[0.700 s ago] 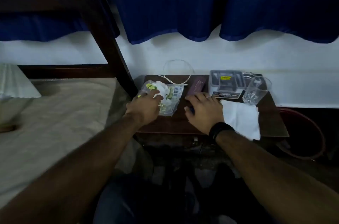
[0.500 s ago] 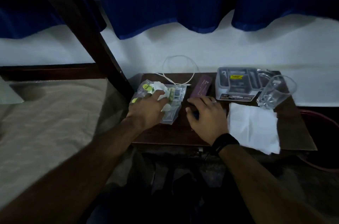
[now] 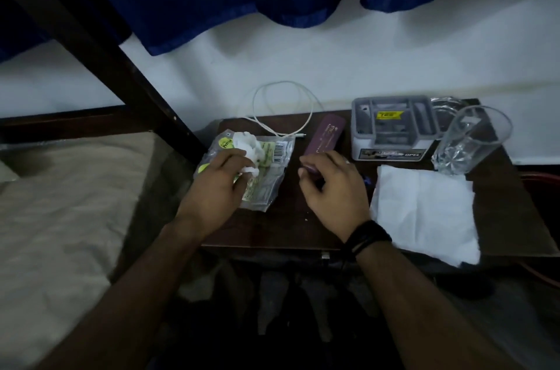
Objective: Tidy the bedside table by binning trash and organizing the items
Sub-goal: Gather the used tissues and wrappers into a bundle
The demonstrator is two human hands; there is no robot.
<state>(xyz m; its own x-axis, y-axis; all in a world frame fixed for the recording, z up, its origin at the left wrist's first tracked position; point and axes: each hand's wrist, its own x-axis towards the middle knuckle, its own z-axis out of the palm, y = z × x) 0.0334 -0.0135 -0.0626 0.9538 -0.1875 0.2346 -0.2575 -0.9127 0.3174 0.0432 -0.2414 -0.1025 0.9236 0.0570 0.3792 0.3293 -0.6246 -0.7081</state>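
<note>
While left hand [image 3: 212, 187] pinches crumpled tissue [image 3: 247, 146] on wrapper [image 3: 266, 169] near table's [image 3: 272, 233] left edge — gather both; right hand [image 3: 333, 187] curled, grip unclear.

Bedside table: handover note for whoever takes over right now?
Left hand pinches the crumpled tissue atop the clear wrapper.
Right hand curls round the near end of the purple case.
White cable, grey organizer box, glass and flat napkin sit on the table.
Done: nothing binned yet.
Left: bin tissue and wrapper, arrange the rest. No bin in view.
</note>
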